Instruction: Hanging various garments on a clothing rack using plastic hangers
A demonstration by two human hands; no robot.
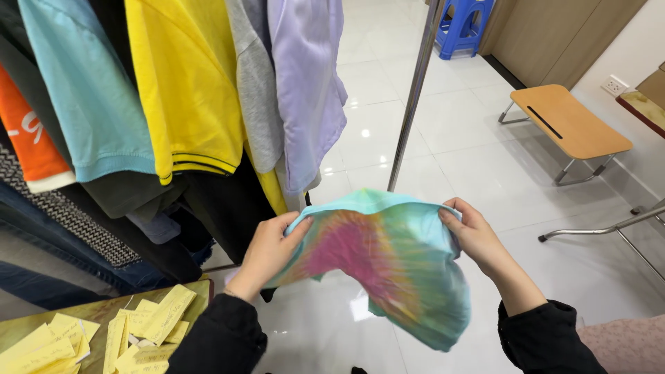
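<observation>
Both hands hold a tie-dye garment (pixel 388 266) out in front of the person, above the white tiled floor (pixel 478 159). The cloth is turquoise at its edges with a pink, yellow and green burst in the middle, and it is blurred, so its exact cut cannot be told. The left hand (pixel 270 253) grips the garment's left upper edge, its fingers (pixel 299 225) curled shut around the hem with the thumb on top. The right hand (pixel 474 232) pinches the right upper edge, fingers (pixel 450 211) closed over the fabric. The cloth sags between the two hands and hangs lower on the right side. Both wrists wear black sleeves (pixel 222 339). Just behind the garment, to the upper left, a row of clothes hangs: a light blue shirt (pixel 90 90), a yellow shirt (pixel 183 83) with dark stripes at the hem, a grey top (pixel 255 90) and a lilac top (pixel 308 83). A metal pole (pixel 414 93) stands beside them. At the lower left, a counter (pixel 14 331) carries a scatter of yellow paper slips (pixel 149 322). Well apart on the right stands a low wooden folding desk (pixel 568 121), and a blue plastic stool (pixel 463 26) sits at the far top.
</observation>
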